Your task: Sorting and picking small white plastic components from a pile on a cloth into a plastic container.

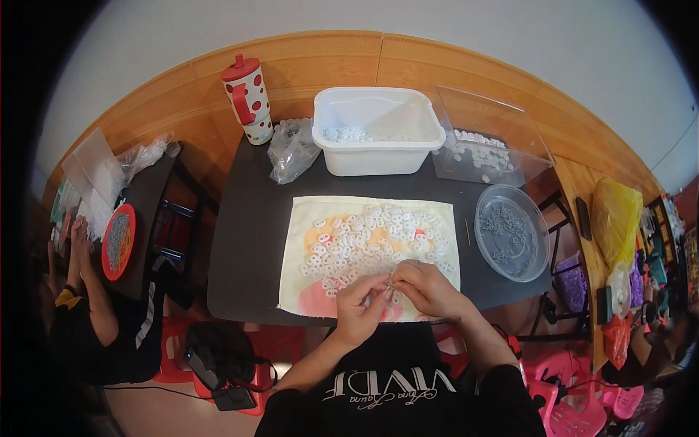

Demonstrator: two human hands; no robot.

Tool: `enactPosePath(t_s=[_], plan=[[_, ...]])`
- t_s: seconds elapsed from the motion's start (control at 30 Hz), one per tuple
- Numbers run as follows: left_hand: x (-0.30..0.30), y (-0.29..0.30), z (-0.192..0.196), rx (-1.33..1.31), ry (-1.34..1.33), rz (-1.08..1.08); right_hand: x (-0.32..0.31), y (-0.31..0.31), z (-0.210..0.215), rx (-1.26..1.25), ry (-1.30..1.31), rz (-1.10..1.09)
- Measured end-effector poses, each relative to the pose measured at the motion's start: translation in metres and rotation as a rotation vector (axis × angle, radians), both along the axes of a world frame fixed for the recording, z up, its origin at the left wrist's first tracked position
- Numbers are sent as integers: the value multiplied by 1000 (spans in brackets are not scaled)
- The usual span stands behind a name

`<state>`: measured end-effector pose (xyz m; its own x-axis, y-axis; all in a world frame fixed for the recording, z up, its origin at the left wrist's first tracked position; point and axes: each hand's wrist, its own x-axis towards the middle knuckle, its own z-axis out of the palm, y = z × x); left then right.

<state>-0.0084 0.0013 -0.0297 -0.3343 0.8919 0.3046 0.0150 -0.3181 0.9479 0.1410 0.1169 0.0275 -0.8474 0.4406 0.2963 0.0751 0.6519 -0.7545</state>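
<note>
My left hand (362,307) and my right hand (426,288) meet over the near edge of a cream cloth (295,226) with orange and pink patches. The fingers of both are pinched together around something small, too tiny to make out and mostly covered by the fingertips. Just beyond them, many small white plastic pieces (357,237) with holes lie scattered over the cloth. To the right of the cloth stands a round clear tub (535,269) with small grey parts (506,226) inside. A thin stick-like tool (467,231) lies between cloth and tub.
At the back of the dark table (247,218) are a white basin (378,159) with white pieces, a clear bin (495,171), a crumpled plastic bag (293,149) and a spotted tumbler (249,102). Leftward, another person's hands (80,233) work near a red tray (119,273).
</note>
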Motion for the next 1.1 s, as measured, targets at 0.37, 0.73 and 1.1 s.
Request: enactPosePath(t_s=[0.37,0.73,1.1], plan=[[0,0,1,1,30,16,-4,-3,-6,117,-65,-35],[0,0,-5,-12,-38,-7,-1,-1,3,-125,137,-104],[-1,0,-4,8,-113,-48,-1,-4,3,-162,65,-92]])
